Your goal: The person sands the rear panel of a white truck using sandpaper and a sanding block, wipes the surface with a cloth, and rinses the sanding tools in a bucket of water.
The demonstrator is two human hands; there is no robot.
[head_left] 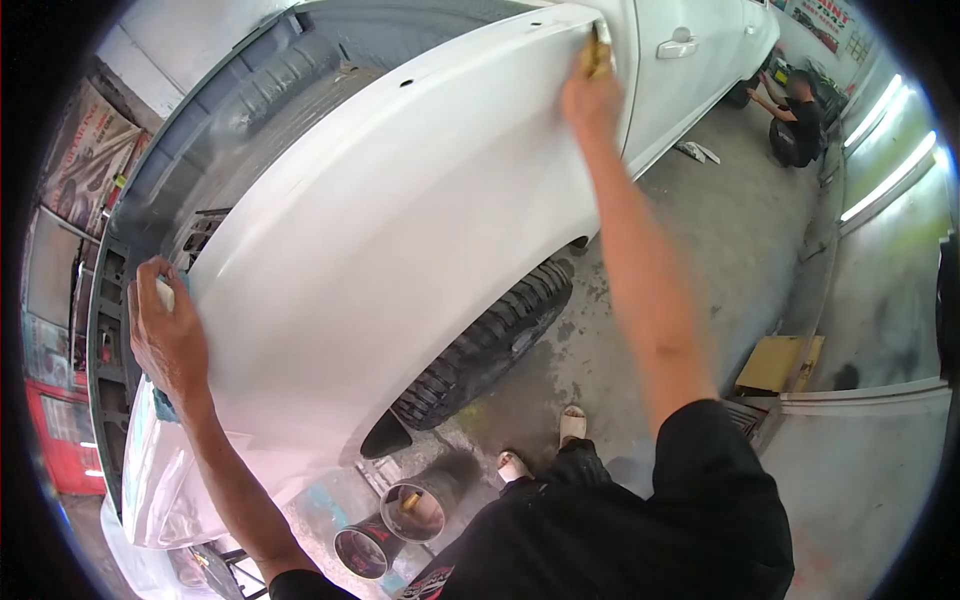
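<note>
My right hand point(592, 105) is slightly blurred and closed round a yellow-brown sponge-like block point(597, 55). It holds the block to the upper edge of the white truck bed panel point(400, 210), beside the cab door. At the panel's rear end, my left hand point(168, 335) has its fingers curled over the top corner. Something blue that looks like a cloth point(164, 405) shows beneath that hand and at its fingertips, along with a small pale piece. How firmly the left hand grips these is partly hidden.
Below the panel is a knobbly black tyre point(490, 345). Two round buckets point(415, 510) stand by my feet, one holding liquid and a yellowish item. A person in black point(800, 115) crouches at the front wheel. A yellowish board point(775, 365) lies near the right wall.
</note>
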